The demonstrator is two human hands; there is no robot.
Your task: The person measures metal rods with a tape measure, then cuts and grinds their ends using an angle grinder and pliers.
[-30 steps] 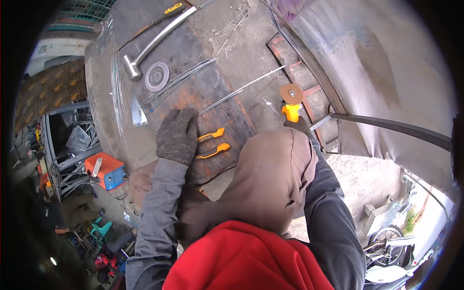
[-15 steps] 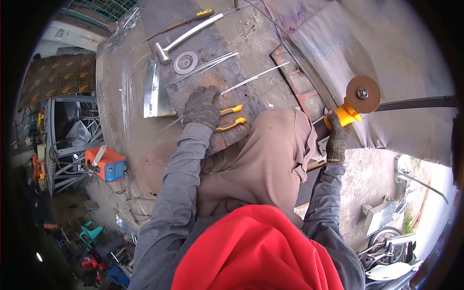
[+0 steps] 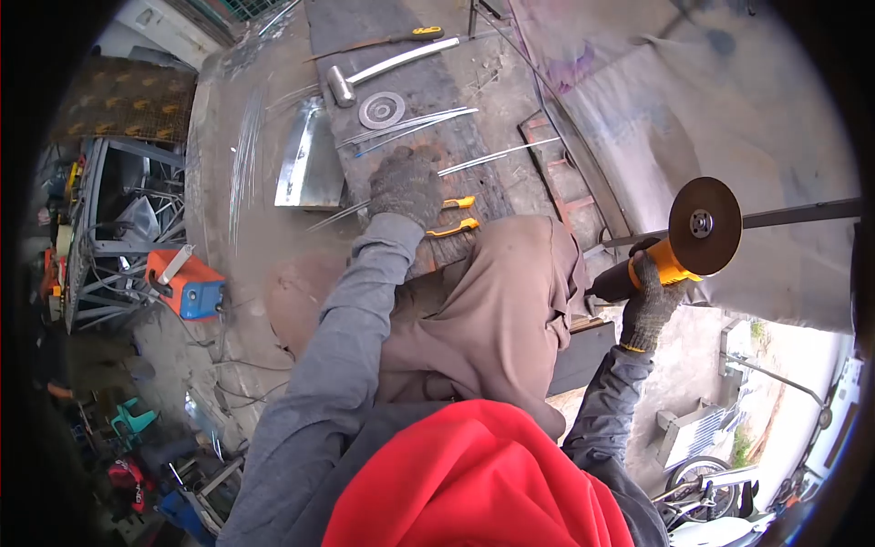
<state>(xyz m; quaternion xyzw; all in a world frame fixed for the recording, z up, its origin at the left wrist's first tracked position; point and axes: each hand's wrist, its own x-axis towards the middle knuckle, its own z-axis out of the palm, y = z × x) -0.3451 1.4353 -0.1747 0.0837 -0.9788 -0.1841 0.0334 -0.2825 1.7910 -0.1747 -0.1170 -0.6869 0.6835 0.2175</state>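
My right hand [image 3: 649,299], in a dark knit glove, is closed around the yellow and black body of an angle grinder [image 3: 673,262]. Its brown disc [image 3: 705,224] faces up, out to the right of my knee. My gloved left hand [image 3: 406,185] is closed over thin metal rods [image 3: 478,162] above a dark wooden board [image 3: 436,146]. Rod ends stick out on both sides of the fist. Two yellow handles [image 3: 453,228] of a pliers-like tool show just below that hand; its head is hidden.
Farther up the board lie a hammer [image 3: 343,87], a grinding disc [image 3: 382,110], more rods [image 3: 410,123] and a yellow-handled file-like tool [image 3: 427,33]. A bent sheet-metal piece [image 3: 310,164] sits left. An orange-blue machine [image 3: 187,284] stands farther left. A rusty frame [image 3: 558,169] lies right.
My right hand has raised the grinder and moved it slightly right and nearer, turning the disc more toward me. The view has shifted; my left hand stays on the rods.
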